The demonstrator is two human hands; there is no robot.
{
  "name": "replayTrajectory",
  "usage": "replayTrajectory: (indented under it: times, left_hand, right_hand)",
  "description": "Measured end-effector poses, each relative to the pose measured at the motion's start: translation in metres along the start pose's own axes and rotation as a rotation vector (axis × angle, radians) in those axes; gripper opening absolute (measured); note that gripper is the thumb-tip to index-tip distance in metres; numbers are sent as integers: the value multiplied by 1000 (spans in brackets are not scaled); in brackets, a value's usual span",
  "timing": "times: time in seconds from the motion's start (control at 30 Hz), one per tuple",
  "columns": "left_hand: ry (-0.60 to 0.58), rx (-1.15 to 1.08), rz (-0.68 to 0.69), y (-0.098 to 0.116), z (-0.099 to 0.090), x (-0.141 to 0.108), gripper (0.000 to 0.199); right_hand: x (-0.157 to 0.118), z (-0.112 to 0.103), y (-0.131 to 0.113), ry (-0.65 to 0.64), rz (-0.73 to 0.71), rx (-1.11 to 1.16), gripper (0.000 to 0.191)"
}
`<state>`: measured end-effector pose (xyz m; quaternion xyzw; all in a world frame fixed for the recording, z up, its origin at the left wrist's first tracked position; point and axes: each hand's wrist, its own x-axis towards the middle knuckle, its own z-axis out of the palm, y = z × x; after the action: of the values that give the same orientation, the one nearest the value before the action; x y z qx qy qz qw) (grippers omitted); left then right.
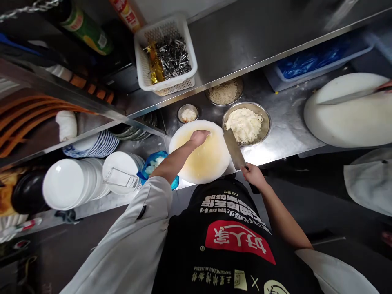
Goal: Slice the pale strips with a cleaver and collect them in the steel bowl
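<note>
My left hand (199, 138) is over the upper part of a round white cutting board (203, 159), its fingers closed near a few small white bits. What it may hold is too small to make out. My right hand (253, 175) grips the handle of a cleaver (234, 150), whose broad blade lies beside the board's right edge. A steel bowl (267, 126) of white shreds (244, 124) stands just beyond the blade. Behind the board is a small bowl (180, 115) with chopped white pieces (188, 114).
Left of the board are a blue bag (156, 160) and stacked white plates (65, 183). A metal shelf (245, 36) with a white basket (166, 83) overhangs the counter. At right, another person's hand (386, 86) holds a knife (349, 97) over a second board (352, 126).
</note>
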<state>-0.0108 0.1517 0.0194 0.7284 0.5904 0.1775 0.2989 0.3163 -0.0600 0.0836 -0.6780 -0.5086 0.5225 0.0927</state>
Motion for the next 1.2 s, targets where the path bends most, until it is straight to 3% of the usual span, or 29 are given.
replayTrajectory:
  times: [0.07, 0.13, 0.27, 0.4, 0.5, 0.67, 0.77, 0.9, 1.0, 1.1, 1.2]
  left_hand:
    - [-144, 61, 89, -9, -13, -40, 22]
    - [-199, 105, 120, -20, -19, -89, 27]
    - [-189, 123, 23, -44, -8, -182, 30]
    - [-105, 43, 24, -60, 16, -234, 35]
    - [-12, -13, 21, -65, 30, -248, 33]
    - [12, -51, -53, -71, 37, -251, 30]
    - [20, -68, -23, -76, 40, -250, 31]
    - [83, -14, 83, -85, 46, -250, 33]
    - [115, 57, 133, -91, 47, -250, 35]
    - [111, 170, 116, -87, 42, -249, 34]
    - [119, 277, 45, -70, 38, -242, 29]
  right_hand:
    - [0, 11, -5, -62, -34, -84, 23]
    - [1, 22, -6, -110, -70, -164, 23]
    - [6, 35, 2, -160, -80, -267, 24]
    - [8, 37, 5, -53, -94, -478, 26]
    - [8, 45, -8, 4, -181, -579, 32]
    - [14, 80, -40, -201, -286, -464, 38]
    - [23, 93, -46, -265, -227, -427, 36]
    - [39, 84, -36, -270, -74, -333, 36]
    - [47, 69, -27, -201, -23, -287, 34]
    - [51, 60, -23, -127, -28, -309, 33]
    - [48, 62, -20, -99, -56, -333, 34]
